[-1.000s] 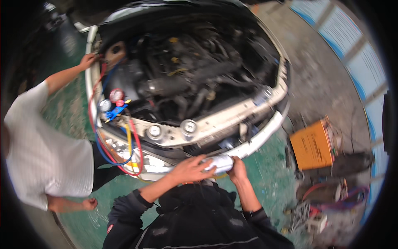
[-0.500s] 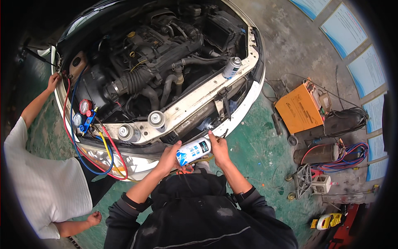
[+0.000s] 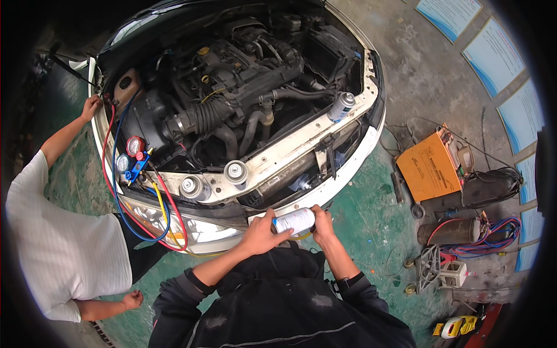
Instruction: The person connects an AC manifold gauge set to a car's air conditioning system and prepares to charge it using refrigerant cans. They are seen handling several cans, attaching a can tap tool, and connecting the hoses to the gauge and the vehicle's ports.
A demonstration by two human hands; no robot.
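A white and blue spray-type can (image 3: pixel 297 220) lies nearly level between my hands, just in front of the car's bumper. My left hand (image 3: pixel 261 236) is wrapped round its left end, thumb along the near side. At the other end my right hand (image 3: pixel 324 225) has its fingers closed round the can's tip; whatever small part is in them is mostly hidden. Two similar cans, one can (image 3: pixel 194 187) and another can (image 3: pixel 236 173), stand upright on the white front crossmember (image 3: pixel 278 152) beyond. A third can (image 3: pixel 342 107) stands farther right on it.
The open engine bay (image 3: pixel 226 87) lies ahead. A gauge manifold (image 3: pixel 137 168) with red, blue and yellow hoses hangs at the car's left front. A co-worker in a white shirt (image 3: pixel 75 249) rests a hand near the fender. An orange box (image 3: pixel 430 167) and cylinders stand right.
The can has been turned about its length, so its large printed side no longer faces up. My left hand has shifted farther round it. The whole view has moved slightly.
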